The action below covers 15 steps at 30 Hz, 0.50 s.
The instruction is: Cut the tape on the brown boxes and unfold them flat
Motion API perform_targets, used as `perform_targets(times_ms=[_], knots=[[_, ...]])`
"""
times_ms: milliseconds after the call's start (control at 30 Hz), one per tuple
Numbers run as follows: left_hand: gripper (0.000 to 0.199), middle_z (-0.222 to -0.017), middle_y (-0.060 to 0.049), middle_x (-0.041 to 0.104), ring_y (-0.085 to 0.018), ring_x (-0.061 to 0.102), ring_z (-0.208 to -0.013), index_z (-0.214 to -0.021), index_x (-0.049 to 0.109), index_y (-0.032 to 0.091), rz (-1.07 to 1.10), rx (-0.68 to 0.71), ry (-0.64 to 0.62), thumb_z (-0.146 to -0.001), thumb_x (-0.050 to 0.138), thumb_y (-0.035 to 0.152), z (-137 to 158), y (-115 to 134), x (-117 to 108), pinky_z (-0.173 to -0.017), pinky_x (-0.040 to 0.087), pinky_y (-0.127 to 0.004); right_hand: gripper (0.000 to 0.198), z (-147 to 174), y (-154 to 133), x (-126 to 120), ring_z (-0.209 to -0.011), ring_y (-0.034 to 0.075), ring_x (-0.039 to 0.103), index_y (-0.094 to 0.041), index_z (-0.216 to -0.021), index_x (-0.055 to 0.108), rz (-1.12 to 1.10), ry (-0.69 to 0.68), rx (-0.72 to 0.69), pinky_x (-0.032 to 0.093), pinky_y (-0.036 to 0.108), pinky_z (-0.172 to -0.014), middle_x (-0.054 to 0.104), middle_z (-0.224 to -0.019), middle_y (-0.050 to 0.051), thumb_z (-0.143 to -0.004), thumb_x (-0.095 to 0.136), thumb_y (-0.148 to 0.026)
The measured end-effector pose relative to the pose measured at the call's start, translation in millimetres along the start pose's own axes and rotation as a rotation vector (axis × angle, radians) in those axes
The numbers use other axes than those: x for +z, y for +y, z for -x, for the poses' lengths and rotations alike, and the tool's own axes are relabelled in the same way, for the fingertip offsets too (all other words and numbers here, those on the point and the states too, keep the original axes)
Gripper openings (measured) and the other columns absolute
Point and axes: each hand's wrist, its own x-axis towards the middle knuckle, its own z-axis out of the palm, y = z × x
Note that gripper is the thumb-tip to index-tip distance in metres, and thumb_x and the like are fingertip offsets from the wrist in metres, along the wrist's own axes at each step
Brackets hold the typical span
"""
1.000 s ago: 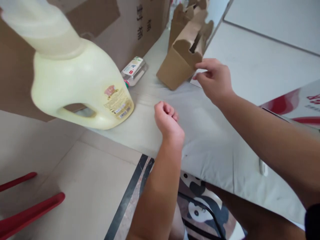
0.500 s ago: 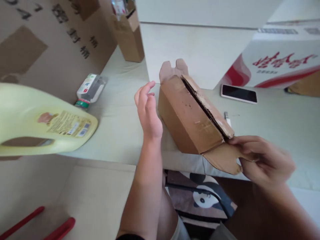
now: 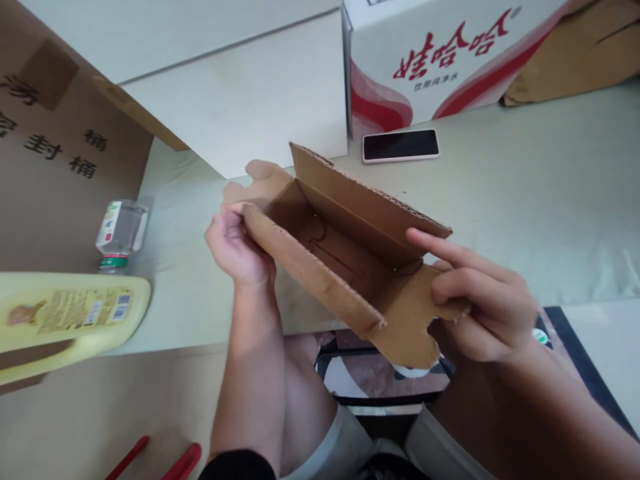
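A small brown cardboard box (image 3: 345, 267) is tilted in front of me, its top flaps folded out and the inside showing. A thin dark curved line runs across its bottom. My left hand (image 3: 243, 250) grips the near flap at its left end, the fingers partly hidden behind the cardboard. On the other side, my right hand (image 3: 483, 300) pinches the notched end flap, with the index finger stretched out against the far flap.
Behind the box lies a phone (image 3: 400, 145) on the pale green cloth (image 3: 500, 200). A white and red carton (image 3: 450, 67) and a white box (image 3: 260, 93) stand at the back. Leftward are a clear bottle (image 3: 123, 233), a yellow jug (image 3: 100, 313) and a large carton (image 3: 60, 167).
The flaps have opened, so the box's inside now shows. My left hand has gone from free beside the box to holding its near flap. The view has shifted to the right.
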Motion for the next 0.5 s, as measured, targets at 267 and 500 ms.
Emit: perform_targets(times_ms=[267,500], knots=[[0.040,-0.073,-0.001,0.063,-0.025,0.055,-0.091,-0.070,0.063,0.025,-0.045,0.164,-0.175,-0.059,0.077,0.061,36,-16,-16,-0.092,0.044,-0.041,0.011,16,29,-21,-0.112,0.027,0.071,-0.028,-0.086,0.058,-0.174,0.094,0.133,0.058,0.042,-0.082,0.075,-0.118,0.006,-0.086,0.052,-0.019],[0.043,-0.109,0.003,0.075,-0.031,0.057,-0.127,-0.106,0.071,0.025,-0.030,0.161,-0.088,-0.077,0.070,0.057,93,-14,-8,-0.117,0.039,-0.045,0.013,37,42,-44,-0.103,0.024,0.069,-0.030,-0.099,0.060,-0.316,0.043,0.128,0.055,0.039,-0.077,0.072,-0.121,0.004,-0.090,0.051,-0.030]])
